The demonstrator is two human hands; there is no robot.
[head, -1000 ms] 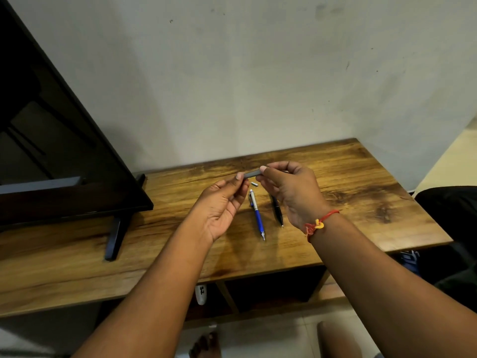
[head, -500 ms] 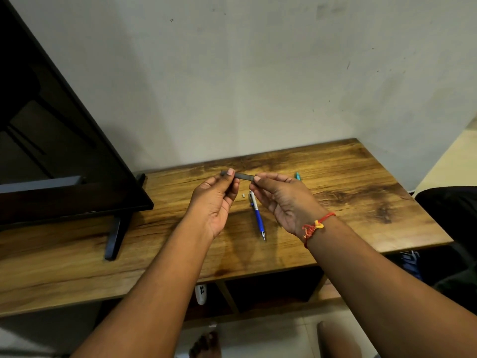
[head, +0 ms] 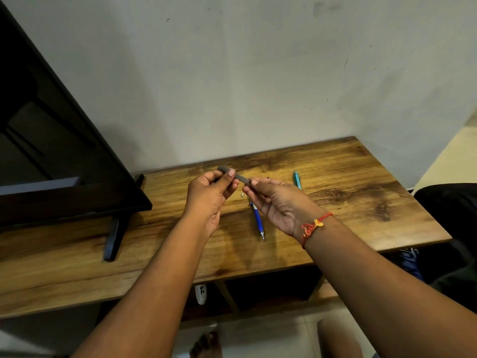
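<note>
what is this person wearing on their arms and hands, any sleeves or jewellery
No sleeves are in view: both arms are bare up to the frame edge. A thin red thread bracelet, tied with a yellow and orange knot, circles the wrist of the right hand. The left hand has nothing on its wrist. Neither hand shows rings, a watch or gloves, and the nails look short.

Over the last second both grips carried the grey pen (head: 242, 178) leftward, the left grip (head: 206, 200) sliding along it until its end stuck out past the thumb, while the right grip (head: 278, 202) uncovered the teal pen (head: 296, 179) and hid the black pen lying on the table (head: 361, 202).
</note>
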